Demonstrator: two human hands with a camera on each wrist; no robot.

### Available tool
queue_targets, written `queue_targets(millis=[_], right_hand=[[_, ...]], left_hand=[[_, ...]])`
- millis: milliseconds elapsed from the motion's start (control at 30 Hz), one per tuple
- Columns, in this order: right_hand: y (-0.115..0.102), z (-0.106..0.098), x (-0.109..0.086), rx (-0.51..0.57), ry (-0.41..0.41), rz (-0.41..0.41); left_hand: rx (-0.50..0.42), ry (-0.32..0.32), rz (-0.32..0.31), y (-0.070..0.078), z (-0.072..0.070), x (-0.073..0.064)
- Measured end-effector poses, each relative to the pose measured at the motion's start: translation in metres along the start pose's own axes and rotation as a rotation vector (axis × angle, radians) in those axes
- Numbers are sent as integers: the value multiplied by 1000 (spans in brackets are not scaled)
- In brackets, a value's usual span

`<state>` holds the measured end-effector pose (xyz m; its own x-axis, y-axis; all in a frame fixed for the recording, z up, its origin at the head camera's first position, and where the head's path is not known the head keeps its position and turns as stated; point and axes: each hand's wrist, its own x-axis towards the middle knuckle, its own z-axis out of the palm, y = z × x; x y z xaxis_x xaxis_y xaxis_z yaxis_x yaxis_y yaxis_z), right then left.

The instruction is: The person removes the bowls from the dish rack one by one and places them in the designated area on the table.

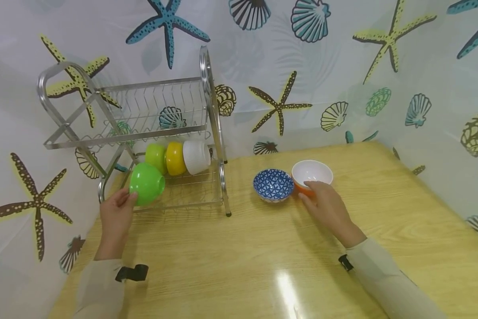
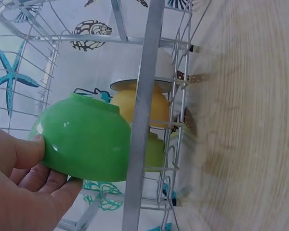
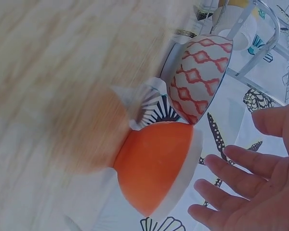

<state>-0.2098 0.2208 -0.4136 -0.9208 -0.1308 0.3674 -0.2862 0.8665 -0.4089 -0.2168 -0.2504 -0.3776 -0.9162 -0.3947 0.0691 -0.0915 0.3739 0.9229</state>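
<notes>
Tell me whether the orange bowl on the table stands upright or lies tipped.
Upright: in the head view, the orange bowl stands on the table with its white inside facing up.

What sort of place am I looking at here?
Perhaps a small kitchen-like setup, though I can't be sure: a metal dish rack holding bowls stands on a wood-grain tabletop, backed by starfish-and-shell sheeting.
</notes>
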Motion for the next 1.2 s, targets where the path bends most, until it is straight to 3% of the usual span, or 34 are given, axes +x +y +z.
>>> queue_targets(millis=[467, 833, 1200], right_hand=[[-6, 2, -1, 85, -2, -48], [-7, 3, -3, 78, -11, -59], [-9, 6, -2, 111, -29, -56]], left_hand=[[21, 31, 132, 13, 4, -20], [109, -14, 210, 24, 4, -37], [69, -72, 274, 29, 6, -54]])
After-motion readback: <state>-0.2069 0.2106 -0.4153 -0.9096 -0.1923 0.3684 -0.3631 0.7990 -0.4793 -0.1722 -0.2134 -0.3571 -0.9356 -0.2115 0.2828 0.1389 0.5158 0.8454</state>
